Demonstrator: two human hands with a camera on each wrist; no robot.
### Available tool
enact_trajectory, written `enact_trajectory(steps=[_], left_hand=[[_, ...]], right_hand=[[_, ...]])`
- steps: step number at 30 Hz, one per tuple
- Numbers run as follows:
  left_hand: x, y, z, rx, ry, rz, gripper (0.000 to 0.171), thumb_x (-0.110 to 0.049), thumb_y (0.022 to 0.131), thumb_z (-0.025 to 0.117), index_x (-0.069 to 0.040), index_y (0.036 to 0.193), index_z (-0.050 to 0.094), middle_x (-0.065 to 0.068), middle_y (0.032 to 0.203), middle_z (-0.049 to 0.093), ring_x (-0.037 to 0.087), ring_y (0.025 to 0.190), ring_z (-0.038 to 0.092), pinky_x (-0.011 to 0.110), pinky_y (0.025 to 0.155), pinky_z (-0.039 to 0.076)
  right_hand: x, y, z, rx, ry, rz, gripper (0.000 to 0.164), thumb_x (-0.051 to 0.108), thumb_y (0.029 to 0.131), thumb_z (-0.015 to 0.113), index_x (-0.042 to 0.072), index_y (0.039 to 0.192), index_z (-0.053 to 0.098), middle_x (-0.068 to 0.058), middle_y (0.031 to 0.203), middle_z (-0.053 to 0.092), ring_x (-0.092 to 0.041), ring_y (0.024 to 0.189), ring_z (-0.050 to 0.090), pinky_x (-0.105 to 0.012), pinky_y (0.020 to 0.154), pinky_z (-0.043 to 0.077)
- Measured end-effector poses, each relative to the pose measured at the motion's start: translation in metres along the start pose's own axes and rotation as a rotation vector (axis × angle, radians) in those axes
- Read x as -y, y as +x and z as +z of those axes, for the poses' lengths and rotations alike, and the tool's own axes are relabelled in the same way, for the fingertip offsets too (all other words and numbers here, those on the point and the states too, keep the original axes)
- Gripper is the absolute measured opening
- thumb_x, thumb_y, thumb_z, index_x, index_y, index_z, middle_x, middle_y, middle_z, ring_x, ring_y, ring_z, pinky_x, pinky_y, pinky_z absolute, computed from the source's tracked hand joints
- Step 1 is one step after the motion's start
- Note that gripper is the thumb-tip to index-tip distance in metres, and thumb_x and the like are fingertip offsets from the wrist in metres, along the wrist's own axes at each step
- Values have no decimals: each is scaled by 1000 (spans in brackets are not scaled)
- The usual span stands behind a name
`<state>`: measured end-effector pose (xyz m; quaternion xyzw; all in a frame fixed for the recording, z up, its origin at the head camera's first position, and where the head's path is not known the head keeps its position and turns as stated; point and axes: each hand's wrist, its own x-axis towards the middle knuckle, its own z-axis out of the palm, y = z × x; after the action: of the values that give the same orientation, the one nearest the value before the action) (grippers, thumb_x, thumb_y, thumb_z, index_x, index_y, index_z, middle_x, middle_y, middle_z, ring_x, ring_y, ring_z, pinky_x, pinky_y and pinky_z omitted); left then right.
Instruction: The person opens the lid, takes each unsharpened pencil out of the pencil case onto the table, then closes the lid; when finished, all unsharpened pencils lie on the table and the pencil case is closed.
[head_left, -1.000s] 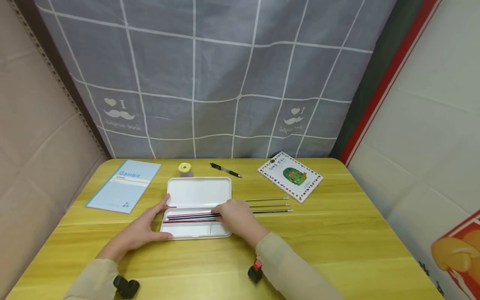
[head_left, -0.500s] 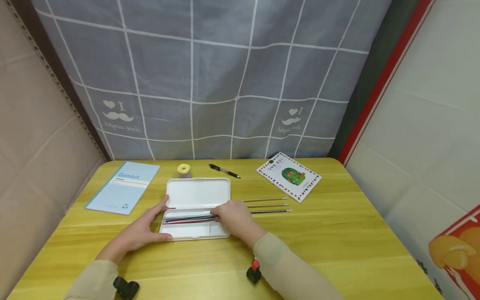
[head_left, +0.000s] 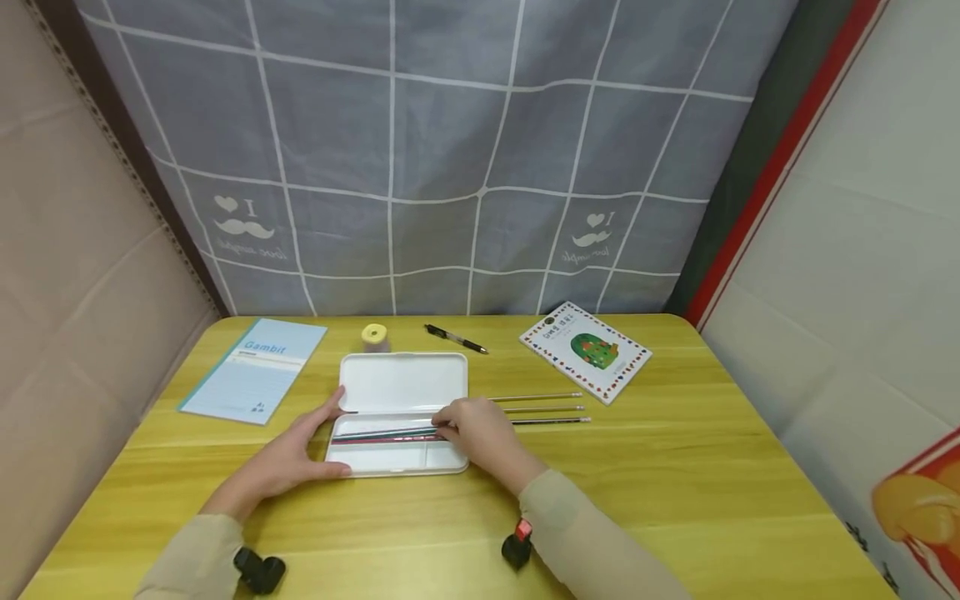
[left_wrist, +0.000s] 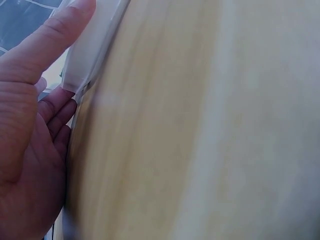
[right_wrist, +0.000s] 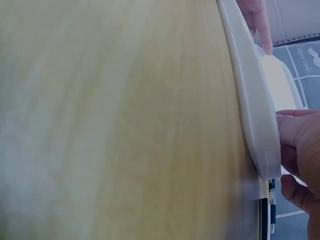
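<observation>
A white pencil case (head_left: 403,383) lies unfolded on the table, its lid laid back. My left hand (head_left: 288,458) holds the case's left end, thumb at the front corner and fingers near the hinge. Several colored pencils (head_left: 378,435) lie lengthwise in the case's long back section. At their right ends my right hand (head_left: 483,437) pinches them with thumb and fingers; those ends are hidden by the hand. In the right wrist view the right hand (right_wrist: 300,145) reaches over the case wall (right_wrist: 250,90). The left wrist view shows the left thumb (left_wrist: 55,37) over the case edge.
Three pencils (head_left: 547,408) lie right of the case. Behind it are a yellow-topped small container (head_left: 374,337) and a black pen (head_left: 455,338). A blue notebook (head_left: 255,371) lies at left, a white booklet (head_left: 587,352) at right. A grey checked cloth (head_left: 450,150) hangs behind.
The pencils in the case have shifted and drawn closer together under my right fingers. My left hand stays at the case's left end. The view has moved slightly.
</observation>
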<state>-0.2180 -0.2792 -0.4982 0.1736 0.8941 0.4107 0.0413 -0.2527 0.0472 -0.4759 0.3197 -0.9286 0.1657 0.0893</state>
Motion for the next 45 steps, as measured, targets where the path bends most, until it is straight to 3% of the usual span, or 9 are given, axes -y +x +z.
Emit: enact_trajectory(steps=[5, 9, 16, 24, 34, 45], left_hand=[[2, 1, 2, 4, 1, 1, 122, -37, 78, 93, -18, 169, 14, 18, 151, 53, 50, 152, 21, 74, 117, 15], [4, 2, 3, 5, 5, -1, 123, -39, 78, 93, -18, 169, 14, 19, 151, 52, 50, 152, 20, 74, 117, 15], [4, 2, 1, 3, 5, -4, 123, -38, 78, 93, -18, 170, 13, 19, 151, 52, 50, 151, 21, 74, 117, 15], [3, 0, -1, -3, 3, 17, 123, -36, 78, 93, -16, 169, 14, 21, 149, 53, 51, 150, 24, 75, 116, 16], [5, 1, 3, 6, -2, 3, 123, -39, 78, 93, -18, 170, 13, 21, 152, 50, 51, 152, 19, 74, 118, 14], [3, 2, 0, 4, -7, 14, 123, -36, 78, 93, -16, 169, 14, 21, 151, 51, 51, 151, 22, 74, 117, 16]], right_hand=[[-6, -5, -1, -23, -17, -23, 12, 26, 95, 79, 25, 106, 85, 10, 104, 78, -12, 97, 69, -28, 84, 58], [-12, -9, -1, -60, 74, 17, 11, 26, 95, 80, 27, 105, 85, 12, 104, 77, -11, 98, 68, -27, 83, 57], [-14, -7, -12, -141, 164, -7, 9, 21, 92, 82, 24, 101, 85, 9, 102, 78, -12, 93, 67, -28, 79, 57], [-23, -10, -23, -138, 214, 32, 10, 19, 91, 83, 23, 100, 84, 10, 101, 77, -13, 86, 61, -24, 69, 51], [-51, -34, -45, -173, 287, 30, 10, 11, 90, 82, 17, 98, 84, 7, 103, 77, -13, 94, 64, -27, 75, 56], [-91, -70, -66, -203, 349, 29, 15, 3, 87, 83, 15, 97, 83, 8, 101, 75, -13, 91, 67, -27, 72, 55]])
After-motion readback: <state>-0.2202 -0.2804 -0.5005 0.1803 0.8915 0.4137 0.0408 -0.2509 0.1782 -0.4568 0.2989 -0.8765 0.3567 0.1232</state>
